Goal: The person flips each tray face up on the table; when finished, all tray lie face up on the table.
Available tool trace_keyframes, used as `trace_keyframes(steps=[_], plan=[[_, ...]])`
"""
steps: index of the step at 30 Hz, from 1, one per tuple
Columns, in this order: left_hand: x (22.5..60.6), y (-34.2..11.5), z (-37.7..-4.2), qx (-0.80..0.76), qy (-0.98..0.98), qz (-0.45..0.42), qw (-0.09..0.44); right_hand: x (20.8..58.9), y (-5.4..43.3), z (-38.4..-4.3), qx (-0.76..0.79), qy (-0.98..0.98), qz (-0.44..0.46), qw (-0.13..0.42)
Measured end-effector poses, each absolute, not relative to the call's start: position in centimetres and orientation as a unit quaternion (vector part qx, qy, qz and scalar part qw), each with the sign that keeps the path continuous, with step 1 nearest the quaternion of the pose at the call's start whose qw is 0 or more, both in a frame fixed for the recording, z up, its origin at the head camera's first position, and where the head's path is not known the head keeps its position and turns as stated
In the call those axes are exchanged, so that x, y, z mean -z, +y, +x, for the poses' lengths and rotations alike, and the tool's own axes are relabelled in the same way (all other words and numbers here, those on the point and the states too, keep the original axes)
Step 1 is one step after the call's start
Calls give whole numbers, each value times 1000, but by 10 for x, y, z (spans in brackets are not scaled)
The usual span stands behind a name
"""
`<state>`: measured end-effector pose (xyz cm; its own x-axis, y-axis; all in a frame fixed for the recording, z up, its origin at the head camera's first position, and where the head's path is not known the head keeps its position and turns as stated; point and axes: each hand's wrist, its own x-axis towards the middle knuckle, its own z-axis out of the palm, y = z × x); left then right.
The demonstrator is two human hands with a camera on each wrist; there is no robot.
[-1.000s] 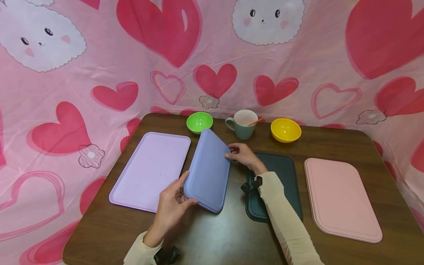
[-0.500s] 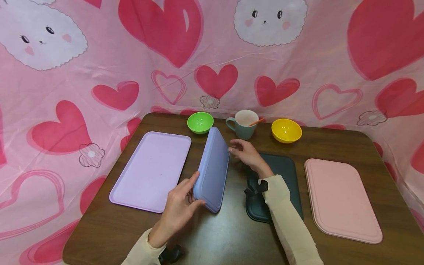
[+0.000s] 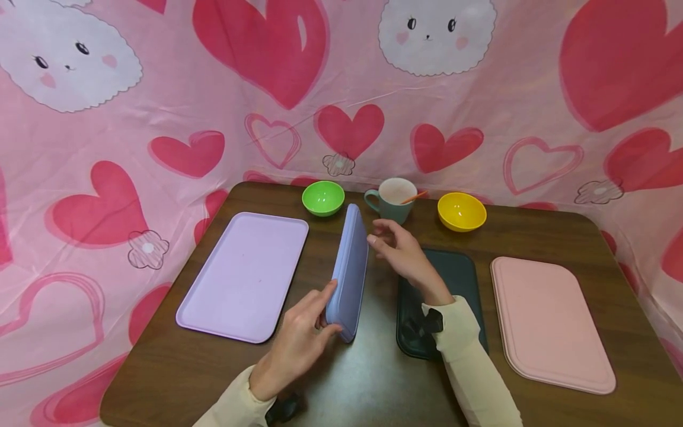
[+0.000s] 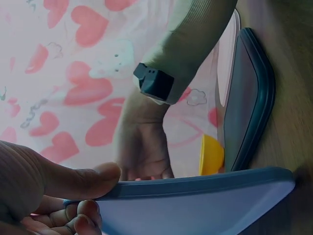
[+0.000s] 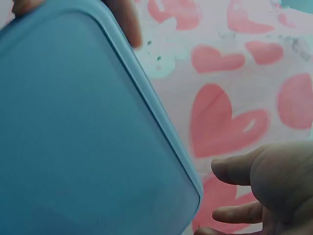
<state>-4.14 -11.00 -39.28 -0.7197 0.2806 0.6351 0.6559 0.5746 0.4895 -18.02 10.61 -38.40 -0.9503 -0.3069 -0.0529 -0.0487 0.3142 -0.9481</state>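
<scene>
A smooth blue rectangular tray with rounded corners point(image 3: 352, 276) stands tilted steeply on edge near the middle of a dark brown wooden-looking table point(image 3: 373, 385); whether its lower edge touches the tabletop is unclear. The left hand point(image 3: 296, 341), at the tray's seven o'clock, clamps its near end between thumb and fingers. The right hand point(image 3: 402, 252) sits at two o'clock just beside the far edge, thumb and fingers apart and gripping nothing. From the blue tray, a flat lavender rectangular tray point(image 3: 242, 276) lies at nine o'clock; a dark green rectangular tray point(image 3: 445, 267), partly covered from above by the right forearm, lies just past three, with a pale pink rectangular tray point(image 3: 552, 323) beyond. A glossy round green bowl point(image 3: 323, 198) stands at eleven o'clock, a teal handled mug point(image 3: 393, 212) holding a thin orange stick point(image 3: 414, 197) at one, and a glossy round yellow bowl point(image 3: 462, 212) at two.
</scene>
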Motion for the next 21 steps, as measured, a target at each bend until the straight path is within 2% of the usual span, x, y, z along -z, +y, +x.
trace_keyframes(steps=[12,21], plan=[[388,-92,-41,373,-852,-314,188,367,100,-161,576,807,-105,80],[386,-79,-43,341,-852,-352,180,360,101,-156,511,852,-99,49]])
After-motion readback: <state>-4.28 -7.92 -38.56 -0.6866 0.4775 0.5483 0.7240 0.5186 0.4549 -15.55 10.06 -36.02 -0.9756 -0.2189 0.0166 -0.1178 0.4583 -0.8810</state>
